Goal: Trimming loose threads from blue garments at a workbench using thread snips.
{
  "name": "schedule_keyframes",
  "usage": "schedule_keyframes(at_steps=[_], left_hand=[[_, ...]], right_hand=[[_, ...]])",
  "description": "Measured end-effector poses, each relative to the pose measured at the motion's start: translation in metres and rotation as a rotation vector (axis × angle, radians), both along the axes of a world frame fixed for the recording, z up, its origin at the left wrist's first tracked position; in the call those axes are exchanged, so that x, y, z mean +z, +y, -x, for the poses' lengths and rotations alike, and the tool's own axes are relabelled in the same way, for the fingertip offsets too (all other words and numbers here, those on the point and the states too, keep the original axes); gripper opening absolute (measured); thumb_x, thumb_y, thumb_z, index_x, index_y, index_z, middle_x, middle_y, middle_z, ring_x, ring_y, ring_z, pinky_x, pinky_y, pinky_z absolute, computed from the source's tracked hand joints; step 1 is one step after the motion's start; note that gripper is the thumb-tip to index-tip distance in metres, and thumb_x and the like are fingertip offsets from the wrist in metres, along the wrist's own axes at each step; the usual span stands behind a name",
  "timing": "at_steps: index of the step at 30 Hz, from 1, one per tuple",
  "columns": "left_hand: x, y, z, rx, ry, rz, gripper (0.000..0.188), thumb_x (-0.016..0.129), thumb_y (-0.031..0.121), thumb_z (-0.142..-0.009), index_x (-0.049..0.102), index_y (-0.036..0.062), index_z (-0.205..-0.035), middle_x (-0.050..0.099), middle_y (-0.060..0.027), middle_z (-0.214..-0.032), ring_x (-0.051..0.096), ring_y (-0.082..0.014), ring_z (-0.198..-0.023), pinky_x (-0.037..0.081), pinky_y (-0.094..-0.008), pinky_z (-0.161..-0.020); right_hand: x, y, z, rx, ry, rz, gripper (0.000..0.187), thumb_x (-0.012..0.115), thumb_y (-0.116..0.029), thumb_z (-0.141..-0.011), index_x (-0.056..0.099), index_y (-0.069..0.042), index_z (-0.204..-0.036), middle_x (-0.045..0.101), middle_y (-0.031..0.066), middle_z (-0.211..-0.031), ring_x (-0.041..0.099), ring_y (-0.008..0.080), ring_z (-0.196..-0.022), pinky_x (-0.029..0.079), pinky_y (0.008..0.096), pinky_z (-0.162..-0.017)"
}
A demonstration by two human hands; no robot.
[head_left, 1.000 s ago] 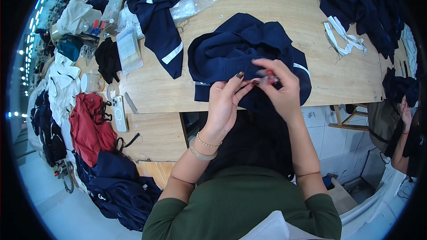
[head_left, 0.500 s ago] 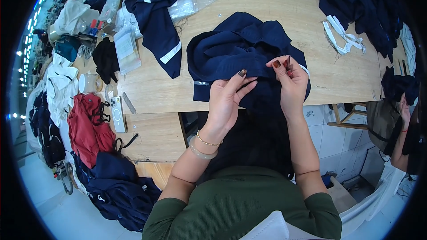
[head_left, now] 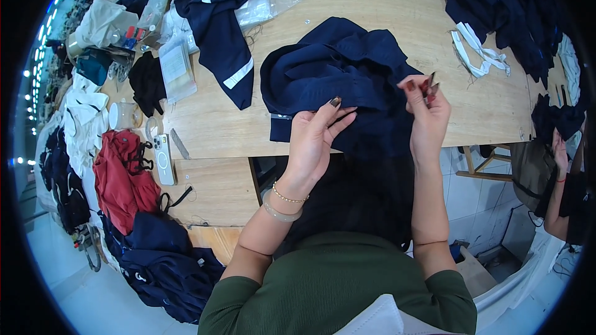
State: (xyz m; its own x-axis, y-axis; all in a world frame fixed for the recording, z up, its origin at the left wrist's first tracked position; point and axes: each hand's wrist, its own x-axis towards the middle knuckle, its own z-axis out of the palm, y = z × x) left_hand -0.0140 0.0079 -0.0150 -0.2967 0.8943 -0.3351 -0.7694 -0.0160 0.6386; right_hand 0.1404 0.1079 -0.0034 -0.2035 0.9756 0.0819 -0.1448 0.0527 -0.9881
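A navy garment (head_left: 332, 80) lies bunched at the table's front edge, with part of it hanging toward my lap. My left hand (head_left: 313, 139) pinches the near hem of this garment between thumb and fingers. To the right, my right hand (head_left: 427, 118) is raised over the garment's right side, thumb and fingertips drawn together. Whatever those fingertips hold, if anything, is too small to make out. A whitish patch shows on the garment's left lower corner, beside my left hand.
Another navy piece with white bands (head_left: 217, 31) and a clear plastic bag (head_left: 267, 0) lie farther back. White strips (head_left: 475, 49) rest at the right, near a navy heap (head_left: 496, 0). A phone (head_left: 163, 160) and red cloth (head_left: 124, 177) are at the left. Someone's hand (head_left: 559, 152) shows far right.
My right hand has moved to the right and slightly up, away from my left hand, its fingertips still together. The left hand keeps its pinch on the garment, nearly in place.
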Motion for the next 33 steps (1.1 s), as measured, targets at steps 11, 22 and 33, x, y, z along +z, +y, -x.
schedule_keyframes(at_steps=[11,22,33], left_hand=[[0.003,0.001,-0.005,0.024,0.032,-0.005,0.019,0.060,0.009,-0.095,0.066,-0.0090,-0.098,0.069,-0.0129,-0.097,0.069,-0.0183,-0.091,0.057,-0.0303,-0.087],[0.004,0.001,0.001,0.007,0.026,-0.016,0.020,0.060,0.010,-0.095,0.065,-0.0090,-0.100,0.069,-0.0136,-0.098,0.069,-0.0190,-0.092,0.056,-0.0308,-0.088],[0.006,0.001,0.001,0.014,0.029,-0.012,0.020,0.060,0.010,-0.095,0.066,-0.0090,-0.099,0.069,-0.0144,-0.096,0.069,-0.0189,-0.091,0.056,-0.0300,-0.087]], right_hand=[[0.003,-0.015,0.020,0.140,0.094,0.000,0.005,0.062,0.000,-0.092,0.065,0.001,-0.096,0.060,-0.0005,-0.085,0.055,0.0056,-0.076,0.048,0.0195,-0.077],[-0.005,-0.003,-0.025,0.097,-0.266,-0.199,0.015,0.073,-0.002,-0.082,0.063,0.003,-0.092,0.061,0.0050,-0.086,0.059,0.0110,-0.077,0.048,0.0224,-0.074],[0.002,-0.004,-0.002,0.119,-0.461,-0.534,0.025,0.080,-0.010,-0.071,0.066,0.002,-0.087,0.062,0.0069,-0.076,0.051,0.0203,-0.071,0.042,0.0293,-0.063]])
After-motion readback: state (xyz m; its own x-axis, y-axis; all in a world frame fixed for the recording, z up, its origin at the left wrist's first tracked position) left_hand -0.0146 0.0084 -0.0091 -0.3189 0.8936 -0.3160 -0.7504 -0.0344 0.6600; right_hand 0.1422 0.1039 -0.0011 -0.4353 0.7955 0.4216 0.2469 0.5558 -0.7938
